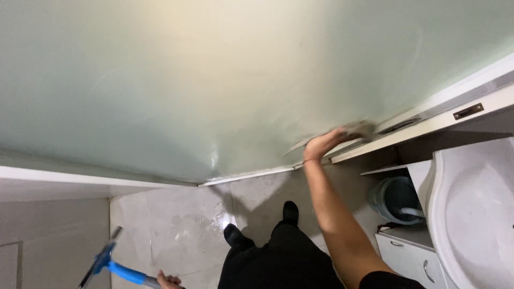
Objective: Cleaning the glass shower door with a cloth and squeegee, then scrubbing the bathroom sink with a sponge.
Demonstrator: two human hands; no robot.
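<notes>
My right hand is stretched out at about 1 o'clock from my body, fingers flat and pressing a grey cloth against the bottom edge of the frosted glass door. The cloth is bunched up under my fingertips, right where the glass meets the white frame. My left hand is way down at 7 o'clock, barely in shot, closed around the blue handle of a squeegee. Its blade end points out toward 8 o'clock and hangs over the floor, not touching the glass.

Going outward: the glass fills pretty much the whole top half, pale green and streaky. There's one small dark metal plate set in the frame at 2 o'clock, rectangular, and one longer dark slot just right of the cloth. No stickers or packages that I can make out.

Below me are my two black shoes on the tile floor, with one wet shiny patch at about 11 o'clock from my feet. Off at 3 o'clock there's one white sink, and under it one teal bucket with one grey ribbed hose running across it. One white cabinet with two small handles sits at 4 o'clock.
</notes>
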